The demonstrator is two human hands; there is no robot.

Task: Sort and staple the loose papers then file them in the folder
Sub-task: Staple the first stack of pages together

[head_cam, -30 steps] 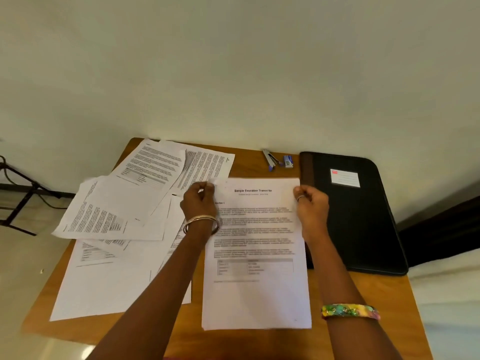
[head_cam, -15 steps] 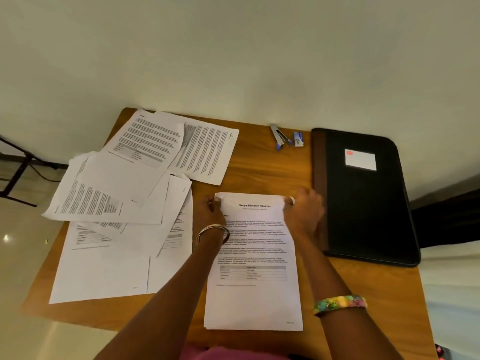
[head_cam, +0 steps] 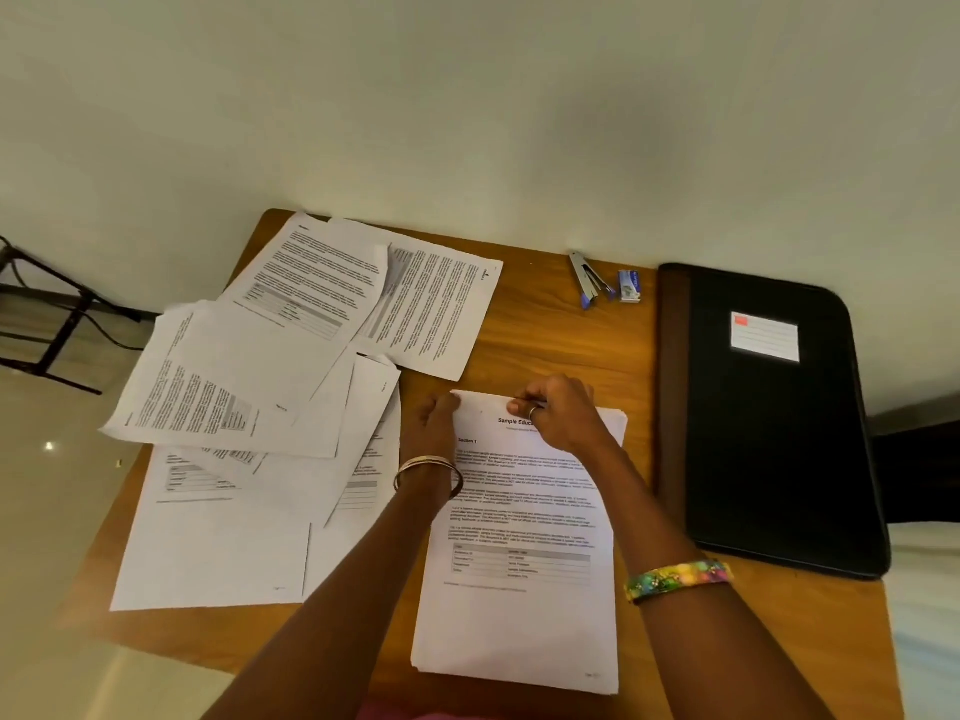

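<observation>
Sorted stack [head_cam: 519,605]: lying flat on the wooden table [head_cam: 550,350] near the front edge, between the scattered loose papers [head_cam: 249,397] on the left and the closed black folder [head_cam: 779,433] on the right; top sheet headed as a sample transcript, lower sheets peeking out slightly at the upper right corner. Left hand [head_cam: 434,428]: resting at the stack's upper left corner, fingers curled against the edge; whether it is pinching the sheets cannot be told. Right hand [head_cam: 558,413]: lying over the top edge, thumb and fingers narrowly pinching the top margin of the sheets. Stapler [head_cam: 589,280] and small staple box [head_cam: 629,286]: sitting untouched at the far edge, well apart from both hands. Step in hand, by judgement: squaring the set's top edge ahead of stapling. Next move is calling for one hand keeping the corner aligned while the other is reaching forward for the stapler; many sheets are awaiting sorting, and the folder is awaiting opening.
</observation>
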